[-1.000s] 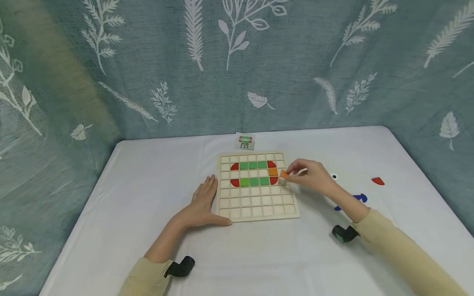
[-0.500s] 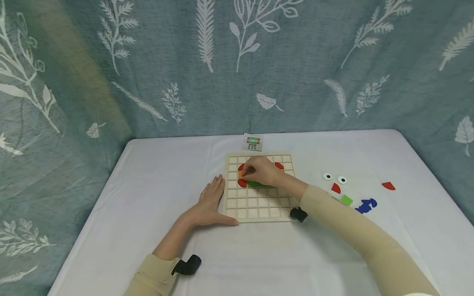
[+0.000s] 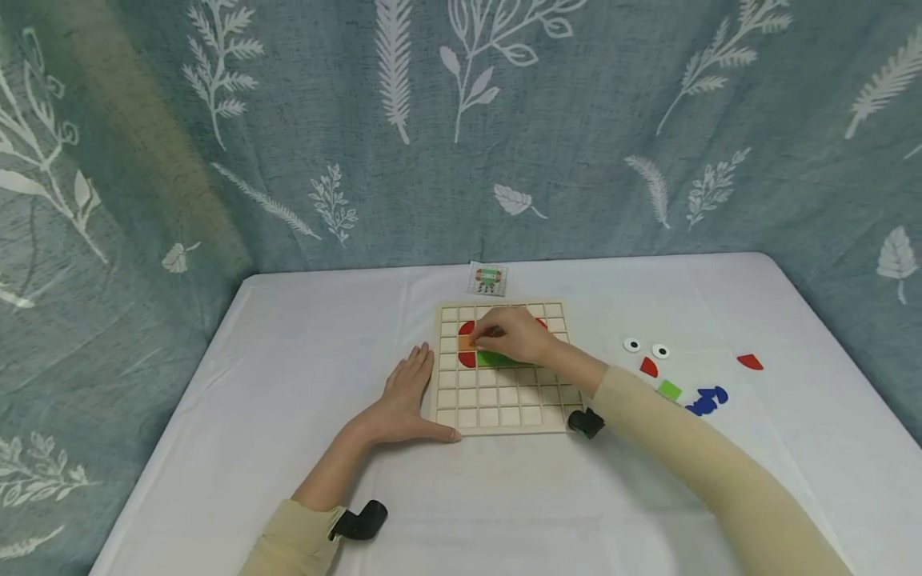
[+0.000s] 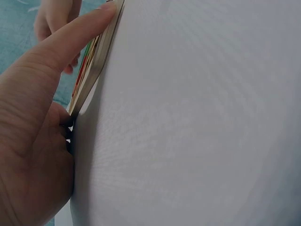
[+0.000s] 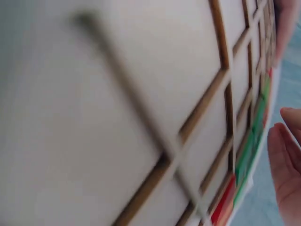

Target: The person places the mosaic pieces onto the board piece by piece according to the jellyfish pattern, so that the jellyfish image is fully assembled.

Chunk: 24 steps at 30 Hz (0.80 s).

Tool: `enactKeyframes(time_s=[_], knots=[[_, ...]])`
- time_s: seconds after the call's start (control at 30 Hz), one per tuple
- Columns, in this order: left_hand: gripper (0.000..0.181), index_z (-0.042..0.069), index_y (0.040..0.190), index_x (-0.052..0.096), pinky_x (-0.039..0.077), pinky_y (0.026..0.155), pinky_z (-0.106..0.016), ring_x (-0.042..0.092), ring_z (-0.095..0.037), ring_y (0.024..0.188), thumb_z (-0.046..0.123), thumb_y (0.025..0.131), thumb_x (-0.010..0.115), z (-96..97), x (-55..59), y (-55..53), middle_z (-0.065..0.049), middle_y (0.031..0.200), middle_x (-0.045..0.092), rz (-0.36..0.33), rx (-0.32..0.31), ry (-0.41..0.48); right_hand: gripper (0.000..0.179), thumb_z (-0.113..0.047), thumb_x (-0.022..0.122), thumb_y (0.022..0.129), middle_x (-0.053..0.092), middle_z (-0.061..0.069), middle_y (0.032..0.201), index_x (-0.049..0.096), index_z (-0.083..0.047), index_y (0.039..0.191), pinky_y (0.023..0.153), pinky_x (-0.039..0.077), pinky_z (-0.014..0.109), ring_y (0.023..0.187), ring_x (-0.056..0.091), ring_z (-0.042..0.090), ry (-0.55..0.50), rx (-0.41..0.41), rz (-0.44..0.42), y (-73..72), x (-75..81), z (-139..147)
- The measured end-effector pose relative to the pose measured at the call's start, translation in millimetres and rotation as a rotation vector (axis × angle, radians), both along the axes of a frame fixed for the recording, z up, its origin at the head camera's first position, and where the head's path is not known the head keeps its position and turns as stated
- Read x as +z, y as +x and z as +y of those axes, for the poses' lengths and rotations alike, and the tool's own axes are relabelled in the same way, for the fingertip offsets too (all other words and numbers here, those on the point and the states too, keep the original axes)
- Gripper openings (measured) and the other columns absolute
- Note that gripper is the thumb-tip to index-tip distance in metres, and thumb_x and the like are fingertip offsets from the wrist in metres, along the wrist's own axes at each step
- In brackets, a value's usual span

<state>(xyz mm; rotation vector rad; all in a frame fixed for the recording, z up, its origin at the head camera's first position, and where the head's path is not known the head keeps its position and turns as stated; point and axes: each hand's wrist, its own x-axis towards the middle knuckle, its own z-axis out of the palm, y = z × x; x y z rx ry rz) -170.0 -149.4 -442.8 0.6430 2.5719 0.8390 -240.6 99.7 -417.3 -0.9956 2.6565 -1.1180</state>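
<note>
A wooden grid board (image 3: 499, 398) lies on the white table. My left hand (image 3: 403, 408) rests flat along its left side, fingers straight, with the thumb at the front edge. Over the board, my right hand (image 3: 513, 334) pinches a square orange tile (image 3: 464, 343) with its fingertips, at a cell in the left part. A red quarter-round tile (image 3: 466, 327) lies above the orange one and another red tile (image 3: 467, 359) below it. Green tiles (image 3: 497, 359) run rightward from the lower red tile. My right hand hides much of the pattern's middle and upper row.
A small picture card (image 3: 487, 279) lies behind the board. To the right are eye discs (image 3: 660, 351), a red piece (image 3: 649, 367), a light green square (image 3: 669, 390), blue pieces (image 3: 707, 401) and another red piece (image 3: 750, 362). A patterned curtain (image 3: 432, 200) hangs behind.
My right hand has carried the orange tile from the board's right side across to a cell on the left. My left hand stays against the board.
</note>
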Motion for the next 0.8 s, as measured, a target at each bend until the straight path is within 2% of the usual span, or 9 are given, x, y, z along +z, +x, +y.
enactKeyframes(time_s=[0.1, 0.2, 0.3, 0.43, 0.6, 0.8], knots=[[0.133, -0.005, 0.153, -0.001, -0.002, 0.117, -0.052, -0.01, -0.031, 0.148, 0.055, 0.069, 0.083, 2.0, -1.2, 0.4, -0.019, 0.161, -0.005, 0.006, 0.007, 0.002, 0.015, -0.01, 0.064, 0.095, 0.07, 0.005, 0.106, 0.075, -0.006, 0.105, 0.083, 0.054, 0.031, 0.098, 0.064, 0.021, -0.016, -0.08, -0.04, 8.4, 4.4, 25.4], [0.134, -0.005, 0.154, 0.0, -0.002, 0.117, -0.052, -0.009, -0.031, 0.148, 0.055, 0.067, 0.083, 2.8, -2.1, 0.7, -0.019, 0.161, -0.005, 0.015, 0.015, 0.006, 0.016, -0.011, 0.063, 0.095, 0.069, 0.006, 0.107, 0.074, -0.006, 0.106, 0.083, 0.055, 0.034, 0.098, 0.064, 0.021, 0.0, -0.177, -0.042, 18.8, 7.5, 61.0], [0.135, -0.005, 0.154, 0.0, -0.002, 0.116, -0.053, -0.009, -0.031, 0.148, 0.056, 0.067, 0.083, 3.5, -3.5, 0.3, -0.019, 0.161, -0.005, 0.023, 0.014, 0.007, 0.017, -0.009, 0.063, 0.095, 0.068, 0.011, 0.11, 0.073, -0.004, 0.108, 0.083, 0.055, 0.037, 0.101, 0.063, 0.026, 0.043, -0.289, -0.041, 30.6, 8.0, 103.7], [0.136, -0.004, 0.154, -0.001, -0.001, 0.116, -0.053, -0.009, -0.031, 0.148, 0.058, 0.067, 0.083, 3.9, -4.3, -0.2, -0.019, 0.161, -0.005, 0.025, 0.012, 0.012, 0.022, -0.006, 0.062, 0.094, 0.064, 0.017, 0.117, 0.07, -0.002, 0.114, 0.086, 0.053, 0.046, 0.106, 0.06, 0.033, 0.12, -0.421, -0.087, 42.5, 4.3, 156.3], [0.136, -0.004, 0.154, -0.001, -0.001, 0.116, -0.054, -0.009, -0.031, 0.148, 0.057, 0.067, 0.083, 1.6, -3.4, 1.7, -0.019, 0.161, -0.005, 0.021, 0.019, 0.014, 0.027, -0.005, 0.062, 0.093, 0.063, 0.018, 0.119, 0.066, 0.0, 0.119, 0.09, 0.051, 0.05, 0.107, 0.059, 0.034, 0.168, -0.434, -0.169, 47.3, -1.7, 185.8], [0.135, -0.005, 0.153, -0.001, -0.001, 0.116, -0.053, -0.009, -0.032, 0.148, 0.057, 0.067, 0.083, 4.7, -1.1, 0.6, -0.02, 0.161, -0.005, 0.031, 0.0, 0.025, 0.027, -0.01, 0.068, 0.091, 0.065, 0.014, 0.114, 0.067, -0.002, 0.117, 0.09, 0.05, 0.049, 0.102, 0.058, 0.03, 0.165, -0.445, -0.152, 49.9, -3.5, 190.1]])
